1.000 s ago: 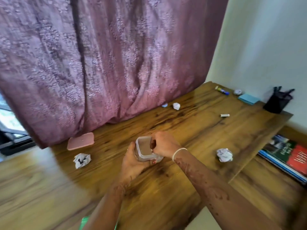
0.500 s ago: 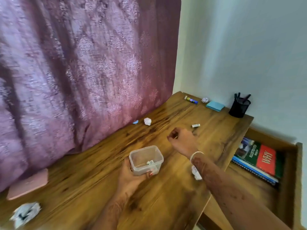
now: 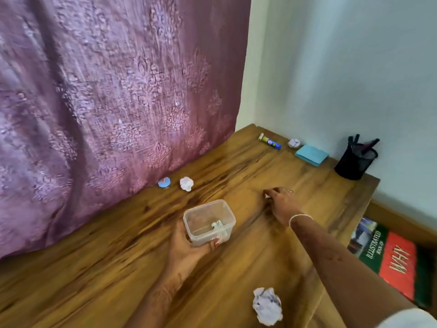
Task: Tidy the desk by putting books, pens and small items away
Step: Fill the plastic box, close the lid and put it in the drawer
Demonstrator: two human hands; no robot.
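Head view: left hand (image 3: 186, 247) cupping clear plastic container (image 3: 209, 222) mid-desk (image 3: 118, 268), one small white item inside. Right hand (image 3: 282, 204) down on desk beyond, fingertips pinched on something small and white; identity unclear. Books (image 3: 390, 254) shelved, pens in black holder (image 3: 356, 159). Left out, apparently: glue stick (image 3: 270, 141), blue pad (image 3: 311, 155), bottle cap (image 3: 164, 182), crumpled papers (image 3: 267, 306).

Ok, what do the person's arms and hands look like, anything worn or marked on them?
Both forearms are bare and carry dark henna-style patterns. The right hand has a thin white bangle at the wrist and a ring on one finger; a bit of white sleeve shows at the lower edge. The left hand has red-painted nails and no visible bangle.
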